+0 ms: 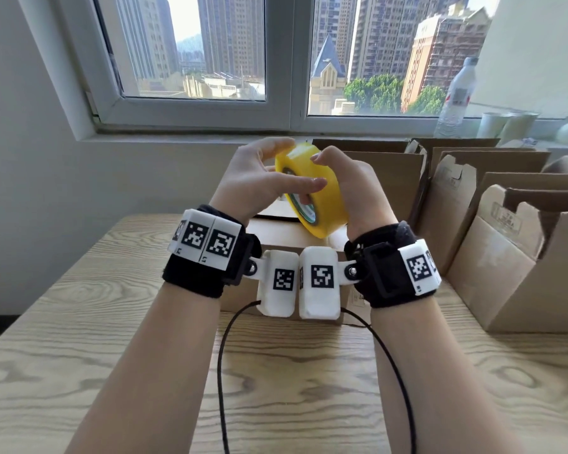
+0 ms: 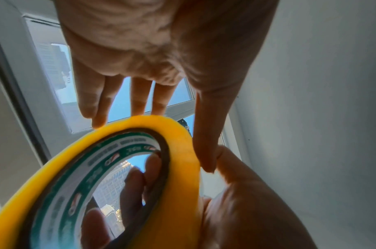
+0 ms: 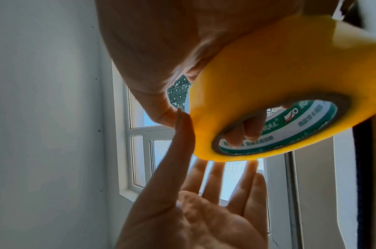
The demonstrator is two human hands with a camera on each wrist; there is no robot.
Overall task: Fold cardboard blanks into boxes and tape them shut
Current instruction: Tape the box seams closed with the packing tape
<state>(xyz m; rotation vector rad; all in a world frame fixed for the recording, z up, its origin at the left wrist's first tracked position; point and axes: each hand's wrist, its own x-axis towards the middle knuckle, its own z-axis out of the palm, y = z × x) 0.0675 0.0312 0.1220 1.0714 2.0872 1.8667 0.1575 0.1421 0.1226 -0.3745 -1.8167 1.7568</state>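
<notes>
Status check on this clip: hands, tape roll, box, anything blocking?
Right hand grips yellow tape roll, fingers through core. Left hand open, fingertips on roll's rim. Box below on table, untaped. Nothing blocking.

A high-rise room: window [image 1: 191,60] over towers, wooden table [image 1: 79,339], cardboard boxes [image 1: 505,257].

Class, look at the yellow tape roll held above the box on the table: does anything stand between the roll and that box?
Nothing visible does. The right hand holds the tape roll just above the box, with the left hand touching its rim; only open air shows beneath.
</notes>
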